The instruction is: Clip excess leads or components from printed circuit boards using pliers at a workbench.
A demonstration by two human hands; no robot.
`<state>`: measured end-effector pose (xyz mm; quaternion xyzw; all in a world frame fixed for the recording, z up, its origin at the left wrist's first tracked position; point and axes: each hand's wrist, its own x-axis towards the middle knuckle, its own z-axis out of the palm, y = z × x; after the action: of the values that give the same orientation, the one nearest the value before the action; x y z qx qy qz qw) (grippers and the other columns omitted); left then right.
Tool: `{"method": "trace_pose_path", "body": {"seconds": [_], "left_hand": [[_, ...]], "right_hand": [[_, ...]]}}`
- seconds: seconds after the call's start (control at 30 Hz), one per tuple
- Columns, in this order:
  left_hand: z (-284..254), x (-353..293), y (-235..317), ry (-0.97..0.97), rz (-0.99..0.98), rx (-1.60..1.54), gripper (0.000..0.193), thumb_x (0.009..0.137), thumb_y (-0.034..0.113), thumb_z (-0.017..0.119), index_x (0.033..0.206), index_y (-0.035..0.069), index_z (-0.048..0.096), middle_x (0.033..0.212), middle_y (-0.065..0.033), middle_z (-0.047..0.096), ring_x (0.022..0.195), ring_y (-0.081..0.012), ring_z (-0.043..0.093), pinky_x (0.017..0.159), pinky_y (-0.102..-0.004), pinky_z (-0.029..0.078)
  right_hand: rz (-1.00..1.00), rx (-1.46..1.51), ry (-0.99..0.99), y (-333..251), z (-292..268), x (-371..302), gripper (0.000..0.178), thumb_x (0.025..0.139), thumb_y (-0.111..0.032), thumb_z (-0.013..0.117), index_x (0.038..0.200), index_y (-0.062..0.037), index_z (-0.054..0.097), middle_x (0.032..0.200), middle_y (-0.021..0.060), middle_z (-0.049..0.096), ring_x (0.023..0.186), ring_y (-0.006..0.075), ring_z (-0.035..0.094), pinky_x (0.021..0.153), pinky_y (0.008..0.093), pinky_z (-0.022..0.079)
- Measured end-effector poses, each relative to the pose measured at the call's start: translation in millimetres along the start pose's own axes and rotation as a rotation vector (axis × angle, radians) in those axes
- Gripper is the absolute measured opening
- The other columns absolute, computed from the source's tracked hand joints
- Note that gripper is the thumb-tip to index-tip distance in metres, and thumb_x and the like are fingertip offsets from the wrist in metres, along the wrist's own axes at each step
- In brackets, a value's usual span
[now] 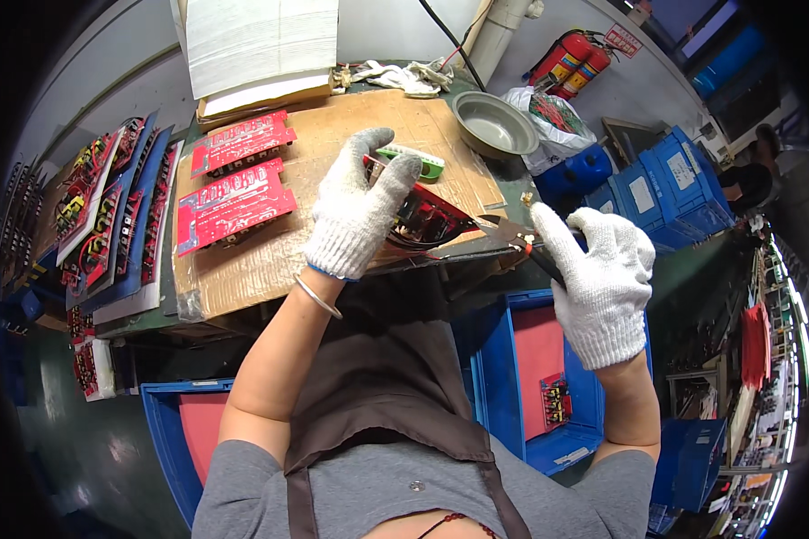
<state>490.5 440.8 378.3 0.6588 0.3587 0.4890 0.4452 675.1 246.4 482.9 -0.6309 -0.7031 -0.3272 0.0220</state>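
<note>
My left hand (355, 211), in a white knitted glove, grips a red circuit board (430, 216) near the table's front edge. The board is tilted, with dark components showing on its near side; the fingers and glove hide part of it. My right hand (602, 283), gloved alike, is closed around the dark handles of a pair of cutting pliers (496, 235). The pliers' metal jaws point left and meet the board's right end; whether they touch it I cannot tell. Just behind the left fingers lies a green-edged object (429, 167), partly hidden.
Two red boards (243, 207) lie on the cardboard sheet (404, 117) to the left. Stacked boards (108, 211) stand further left. A grey metal bowl (496, 124) is at the back right. Blue bins (512, 359) stand below, beside my lap; two fire extinguishers (571, 65) are behind.
</note>
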Motion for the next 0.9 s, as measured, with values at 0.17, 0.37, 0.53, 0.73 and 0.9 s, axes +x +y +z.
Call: {"method": "trace_pose_path", "body": {"seconds": [0.17,0.37,0.53,0.73,0.9], "left_hand": [[-1.3,-2.8,6.6,-0.014,-0.052,-0.06,0.054,0.092,0.033,0.074,0.133,0.0,0.062,0.109,-0.0154,0.071,0.095,-0.0182,0.068,0.087,-0.0329,0.056],[-11.3,-3.7,8.1,-0.182,0.008,-0.158,0.044,0.09,0.018,0.069,0.129,-0.001,0.062,0.093,-0.0047,0.064,0.084,-0.0098,0.059,0.079,-0.0278,0.053],[-24.7,-9.1,-6.3,-0.28,0.101,-0.289,0.046,0.089,0.008,0.06,0.134,-0.001,0.059,0.096,-0.002,0.056,0.095,-0.0129,0.058,0.097,-0.0327,0.051],[-52.2,-14.0,-43.2,-0.101,-0.02,-0.295,0.073,0.088,0.023,0.059,0.155,0.0,0.04,0.145,-0.0172,0.053,0.134,-0.0258,0.051,0.117,-0.0396,0.038],[-75.4,-26.1,-53.1,-0.113,-0.177,-0.366,0.072,0.093,0.021,0.054,0.159,0.002,0.033,0.145,-0.0176,0.05,0.132,-0.0254,0.053,0.115,-0.0383,0.039]], "right_hand": [[0.05,0.149,-0.185,1.3,-3.1,-0.2,0.06,0.073,-0.001,0.071,0.131,-0.0152,0.068,0.1,0.0102,0.063,0.095,0.0283,0.063,0.084,0.0386,0.049],[0.287,1.144,-0.473,14.1,42.3,-17.3,0.047,0.081,0.009,0.061,0.125,-0.0056,0.071,0.097,0.0062,0.069,0.086,0.0149,0.063,0.077,0.025,0.049],[0.764,1.6,-0.536,26.0,81.9,-35.9,0.041,0.086,-0.005,0.064,0.126,0.0012,0.068,0.083,-0.0021,0.06,0.069,0.0055,0.049,0.063,0.0215,0.04],[0.779,0.887,-0.327,33.1,162.7,-108.8,0.045,0.085,-0.007,0.063,0.129,-0.0044,0.068,0.102,0.0109,0.073,0.089,0.0188,0.068,0.086,0.0308,0.054],[0.74,0.197,-0.369,20.6,161.5,-106.4,0.048,0.083,-0.014,0.07,0.13,-0.0188,0.064,0.1,0.0124,0.064,0.096,0.0342,0.066,0.082,0.0472,0.053]]}}
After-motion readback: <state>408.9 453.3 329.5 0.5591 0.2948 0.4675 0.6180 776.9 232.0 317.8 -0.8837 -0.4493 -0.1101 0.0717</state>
